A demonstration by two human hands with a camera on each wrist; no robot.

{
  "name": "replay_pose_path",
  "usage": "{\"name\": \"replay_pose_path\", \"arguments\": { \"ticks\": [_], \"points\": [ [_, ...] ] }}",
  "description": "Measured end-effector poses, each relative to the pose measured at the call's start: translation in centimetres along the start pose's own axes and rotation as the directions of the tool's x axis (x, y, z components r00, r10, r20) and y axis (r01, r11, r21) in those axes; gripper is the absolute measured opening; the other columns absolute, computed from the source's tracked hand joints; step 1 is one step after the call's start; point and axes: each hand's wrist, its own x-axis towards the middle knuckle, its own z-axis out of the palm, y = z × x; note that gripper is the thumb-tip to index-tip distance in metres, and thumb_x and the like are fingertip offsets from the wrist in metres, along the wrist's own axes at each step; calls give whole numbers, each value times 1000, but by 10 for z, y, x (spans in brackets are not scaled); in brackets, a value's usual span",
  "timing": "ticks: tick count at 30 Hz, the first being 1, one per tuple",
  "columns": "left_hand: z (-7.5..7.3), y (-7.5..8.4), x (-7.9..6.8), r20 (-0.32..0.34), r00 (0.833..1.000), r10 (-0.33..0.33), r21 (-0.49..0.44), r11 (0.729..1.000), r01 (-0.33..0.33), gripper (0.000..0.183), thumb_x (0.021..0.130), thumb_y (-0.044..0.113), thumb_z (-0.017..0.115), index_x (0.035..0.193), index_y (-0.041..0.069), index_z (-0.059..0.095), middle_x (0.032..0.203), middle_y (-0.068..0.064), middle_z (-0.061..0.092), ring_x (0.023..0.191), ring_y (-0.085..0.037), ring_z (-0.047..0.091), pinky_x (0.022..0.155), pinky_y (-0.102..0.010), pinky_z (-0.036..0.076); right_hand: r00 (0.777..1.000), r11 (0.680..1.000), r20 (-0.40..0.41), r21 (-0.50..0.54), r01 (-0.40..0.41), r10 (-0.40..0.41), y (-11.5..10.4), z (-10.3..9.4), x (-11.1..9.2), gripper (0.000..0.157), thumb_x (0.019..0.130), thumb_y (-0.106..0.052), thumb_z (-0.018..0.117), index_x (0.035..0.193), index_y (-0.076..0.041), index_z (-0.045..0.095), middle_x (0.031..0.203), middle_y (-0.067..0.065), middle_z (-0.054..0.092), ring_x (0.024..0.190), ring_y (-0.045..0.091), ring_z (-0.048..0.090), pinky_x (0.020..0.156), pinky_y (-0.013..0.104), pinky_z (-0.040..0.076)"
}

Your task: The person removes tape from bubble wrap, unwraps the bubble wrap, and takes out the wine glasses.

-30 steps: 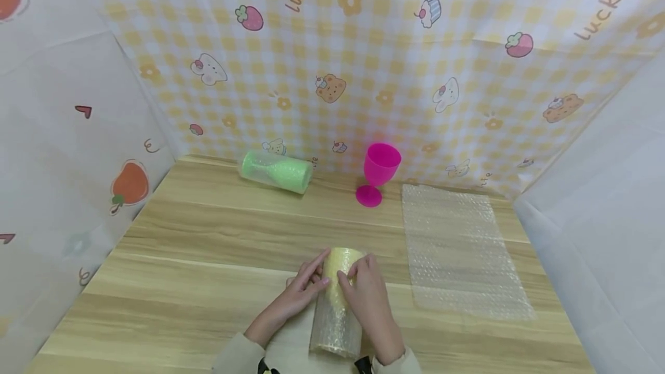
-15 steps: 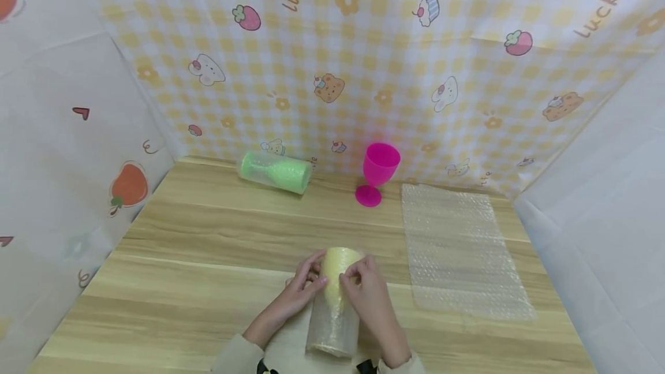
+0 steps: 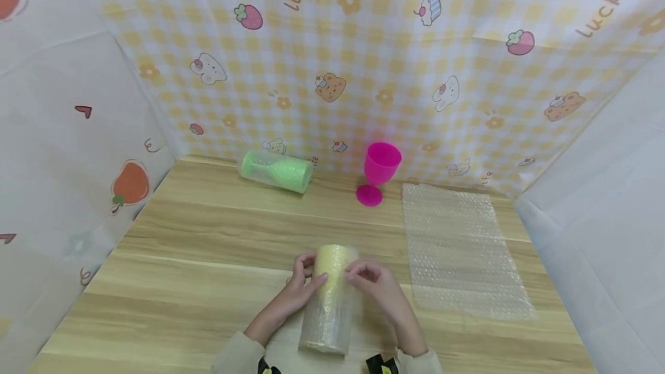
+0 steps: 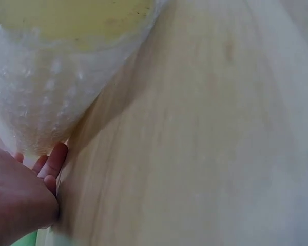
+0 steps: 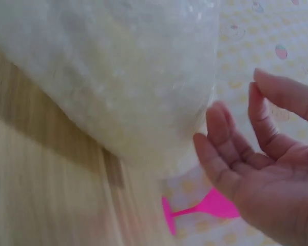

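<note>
A pale yellow cup [image 3: 335,264] lies rolled in clear bubble wrap [image 3: 326,325], a tube standing close in front of the person. My left hand [image 3: 296,290] grips its left side, thumb on top and fingers round the far side; in the left wrist view those fingers [image 4: 54,161] rest at the wrap. At the tube's right side my right hand [image 3: 379,281] is loosely bent, fingertips right at the wrap. The right wrist view shows its thumb and index tips close together beside the wrapped roll [image 5: 118,77], with no film visible between them.
Behind stands a magenta goblet [image 3: 381,166]. A green goblet rolled in bubble wrap [image 3: 275,172] lies on its side at the back left. One flat bubble wrap sheet [image 3: 464,253] covers the right part of the wooden table [image 3: 182,235]. A checked cloth [image 3: 291,62] hangs behind.
The wrapped tube has shifted slightly left. My left fingers have curled further round it, and my right hand has drawn from the tube's middle to its right side.
</note>
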Motion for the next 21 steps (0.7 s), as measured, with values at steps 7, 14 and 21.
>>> {"name": "replay_pose_path", "arguments": {
  "ticks": [7,14,21],
  "points": [
    [2,2,2,-31,998,-61,7,998,61,68,83,44,59,132,16,22,128,-13,49,122,-35,25,94,-61,23,994,975,87,216,50,-70,16,-15,-3,29,86,-6,56,106,14,49,110,19,59,97,14,61,89,28,49],
    [5,6,2,-35,999,-22,21,1000,23,76,83,45,58,141,22,15,141,-5,31,112,-23,42,97,-58,15,996,986,65,161,49,-60,12,-18,-7,33,89,-8,53,113,13,47,114,20,55,94,14,61,88,28,49],
    [12,14,4,-10,1000,6,44,999,-6,77,83,44,58,144,28,14,146,-10,13,124,-36,32,97,-67,5,992,983,-120,-183,16,-39,-3,-16,6,28,90,-16,54,117,-7,56,112,15,56,89,20,54,75,28,48]
  ]
}}
